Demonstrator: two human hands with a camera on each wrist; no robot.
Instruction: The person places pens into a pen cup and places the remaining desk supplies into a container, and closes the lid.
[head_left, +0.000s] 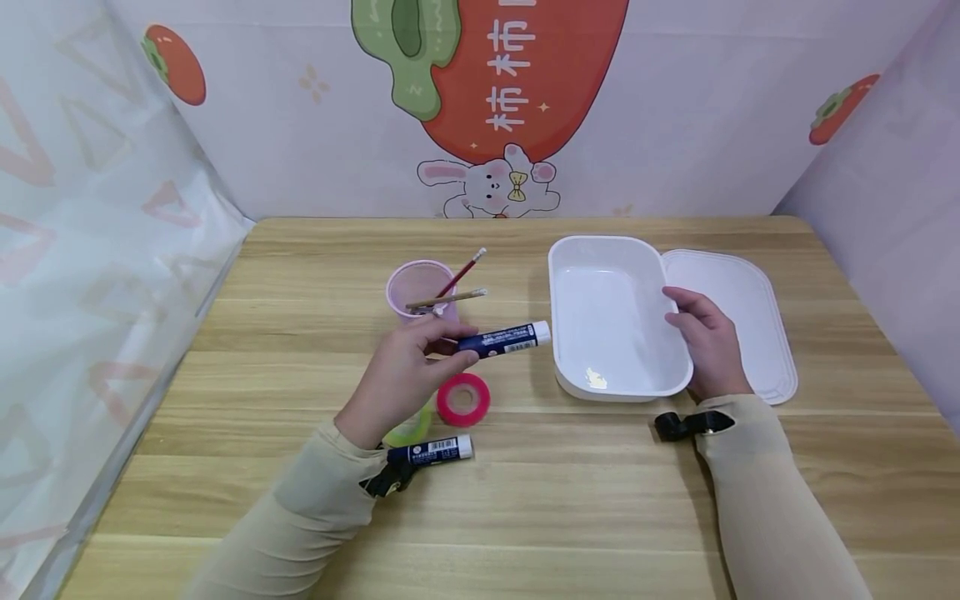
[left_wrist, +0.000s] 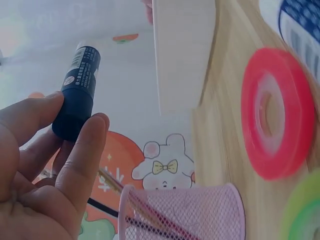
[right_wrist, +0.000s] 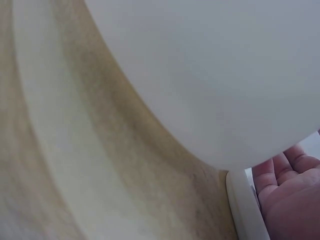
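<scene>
My left hand (head_left: 408, 367) pinches a dark blue glue stick (head_left: 506, 339) between thumb and fingers, its white cap pointing right toward the box. In the left wrist view the glue stick (left_wrist: 77, 92) is held up off the table, cap end away from the palm. A white plastic box (head_left: 615, 321), open at the top, stands on the table to the right. My right hand (head_left: 707, 342) grips its right side, with fingertips at the rim. Beyond the box wall (right_wrist: 215, 90), part of the right hand (right_wrist: 292, 195) shows in the right wrist view.
A pink mesh pen cup (head_left: 420, 285) with pencils (head_left: 459, 275) stands behind my left hand. Nearer lie a red tape roll (head_left: 462, 400), a green tape roll (head_left: 411, 429) and a second glue stick (head_left: 431, 451) by the left sleeve. A white lid (head_left: 757, 333) lies right of the box.
</scene>
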